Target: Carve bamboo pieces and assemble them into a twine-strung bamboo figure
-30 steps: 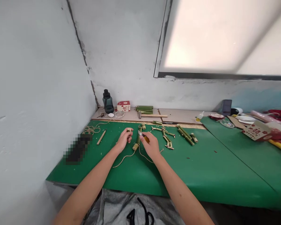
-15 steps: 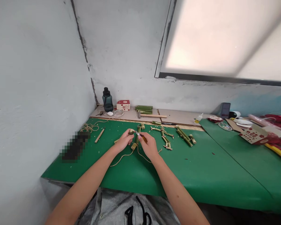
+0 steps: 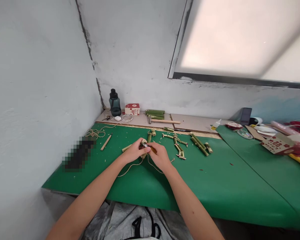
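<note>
My left hand (image 3: 134, 152) is closed around a short bamboo piece (image 3: 143, 141), whose pale end shows above the fingers. In my right hand (image 3: 161, 156) is a small knife (image 3: 145, 145); its blade lies against the bamboo piece, and its brownish handle is partly covered by the fingers. Both hands meet over the green table cover. Beneath them lies a larger bamboo assembly (image 3: 149, 136) with twine (image 3: 130, 168) running out toward me; much of it is hidden by the hands. To the right rests a small jointed bamboo figure (image 3: 177, 145).
Cut bamboo tubes (image 3: 199, 144) lie right of the figure. Behind are a hammer (image 3: 165, 121), more bamboo (image 3: 155, 112), a water bottle (image 3: 114, 104) and a red-and-white box (image 3: 132, 109). Loose twine (image 3: 95, 133) and a pointed stick (image 3: 106, 142) lie left. A glue bottle (image 3: 216, 125) stands at the back right.
My hands have drawn together, and the knife blade has come onto the bamboo piece in my left hand. The view has shifted slightly.
</note>
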A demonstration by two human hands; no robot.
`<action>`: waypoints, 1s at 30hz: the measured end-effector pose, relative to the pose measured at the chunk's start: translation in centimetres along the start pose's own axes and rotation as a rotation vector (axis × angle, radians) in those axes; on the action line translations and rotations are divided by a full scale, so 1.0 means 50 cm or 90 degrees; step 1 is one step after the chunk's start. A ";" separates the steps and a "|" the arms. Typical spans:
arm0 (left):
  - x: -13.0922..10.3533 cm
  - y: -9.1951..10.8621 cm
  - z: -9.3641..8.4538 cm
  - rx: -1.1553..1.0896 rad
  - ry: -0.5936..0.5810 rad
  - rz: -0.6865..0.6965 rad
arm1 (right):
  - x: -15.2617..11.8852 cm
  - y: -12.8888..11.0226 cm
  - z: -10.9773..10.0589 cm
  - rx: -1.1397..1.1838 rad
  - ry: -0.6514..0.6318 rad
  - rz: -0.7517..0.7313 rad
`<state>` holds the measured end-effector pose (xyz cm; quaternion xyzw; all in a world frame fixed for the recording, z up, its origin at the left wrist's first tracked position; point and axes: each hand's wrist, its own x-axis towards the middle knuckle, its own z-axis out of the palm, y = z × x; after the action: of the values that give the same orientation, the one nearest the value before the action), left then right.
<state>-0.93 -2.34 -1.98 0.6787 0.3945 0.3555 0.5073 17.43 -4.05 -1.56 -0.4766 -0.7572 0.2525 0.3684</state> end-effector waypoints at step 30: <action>-0.013 0.025 -0.001 0.217 0.054 -0.030 | -0.001 -0.004 0.019 -0.036 0.084 0.038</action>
<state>-1.05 -3.12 -0.81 0.7299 0.4860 0.2994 0.3760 16.60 -4.20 -2.00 -0.5247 -0.7238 0.2098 0.3960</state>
